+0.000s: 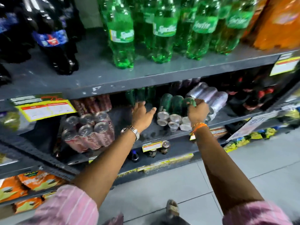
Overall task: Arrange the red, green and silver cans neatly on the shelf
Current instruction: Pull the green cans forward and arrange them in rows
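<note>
A shrink-wrapped pack of green cans lies on its side on the grey middle shelf, can bottoms facing me. My right hand is closed over the pack's right end. My left hand hovers open just left of the pack, fingers spread over bare shelf. A wrapped pack of silver cans lies tilted behind my right hand. A pack of red cans sits at the left of the shelf with more red cans behind it. Upright green cans stand at the back.
The shelf above holds green bottles, dark cola bottles and orange bottles. Dark bottles with red caps fill the shelf's right end. Small bottles stand on the lower shelf. Yellow price tags hang on the shelf edges.
</note>
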Tool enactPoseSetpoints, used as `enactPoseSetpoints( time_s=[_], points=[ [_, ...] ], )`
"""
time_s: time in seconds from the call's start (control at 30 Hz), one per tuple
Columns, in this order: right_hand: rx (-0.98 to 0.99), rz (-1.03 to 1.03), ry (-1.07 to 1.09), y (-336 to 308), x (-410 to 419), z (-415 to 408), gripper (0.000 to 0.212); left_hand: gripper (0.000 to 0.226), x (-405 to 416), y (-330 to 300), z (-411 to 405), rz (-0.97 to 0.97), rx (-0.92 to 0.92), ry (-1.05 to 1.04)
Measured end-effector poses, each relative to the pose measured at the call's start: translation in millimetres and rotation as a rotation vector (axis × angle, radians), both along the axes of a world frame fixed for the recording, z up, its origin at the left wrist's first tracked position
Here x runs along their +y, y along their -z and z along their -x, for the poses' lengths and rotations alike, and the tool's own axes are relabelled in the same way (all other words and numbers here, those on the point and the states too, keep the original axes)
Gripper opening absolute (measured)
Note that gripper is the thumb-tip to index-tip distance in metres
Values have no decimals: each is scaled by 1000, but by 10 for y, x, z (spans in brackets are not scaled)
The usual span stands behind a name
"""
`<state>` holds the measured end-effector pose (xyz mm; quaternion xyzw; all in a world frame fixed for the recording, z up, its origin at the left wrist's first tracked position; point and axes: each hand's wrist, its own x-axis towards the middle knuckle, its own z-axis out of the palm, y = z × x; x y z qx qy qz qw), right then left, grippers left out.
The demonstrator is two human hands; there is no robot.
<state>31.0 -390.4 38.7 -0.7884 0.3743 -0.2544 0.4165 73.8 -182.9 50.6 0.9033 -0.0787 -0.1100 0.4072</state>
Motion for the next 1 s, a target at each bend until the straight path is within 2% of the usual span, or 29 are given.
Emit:
enactPoseSetpoints(
  time_s=[0.1,0.2,0.27,0.37,0.5,0.6,0.83,0.87,0.93,0.97,1.0],
  points=[
    [188,-95,6,114,-385,-54,37,61,-485,144,-228,97,243,6],
    [229,-357,-89,235,-564,-138,51,40,-808,328,-445,127,309,-14],
    [235,-463,-135,311,-600,-187,57,34,-917,444,-549,109,297,-49],
    [237,-460,-129,384,-621,-267,64,37,-1011,555,-640,80,254,-99],
    [314,-429,-132,405,-577,-334,64,65,-940,685,-746,68,326,-116],
    [321,-443,-205,366,-540,-390,45,51,-824,636,-750,134,385,-147],
    [253,-438,-389,172,-214,-557,51,19,-306,577,-747,291,305,-329],
    [238,-413,-401,141,-203,-575,49,25,-260,566,-759,314,279,-335],
    [218,-337,-449,94,-117,-602,44,67,-86,606,-793,318,209,-361],
    [203,-309,-472,107,-119,-611,48,82,-55,646,-796,315,187,-360],
    [180,-282,-496,147,-107,-622,60,87,-18,682,-774,308,174,-356]
  ],
)
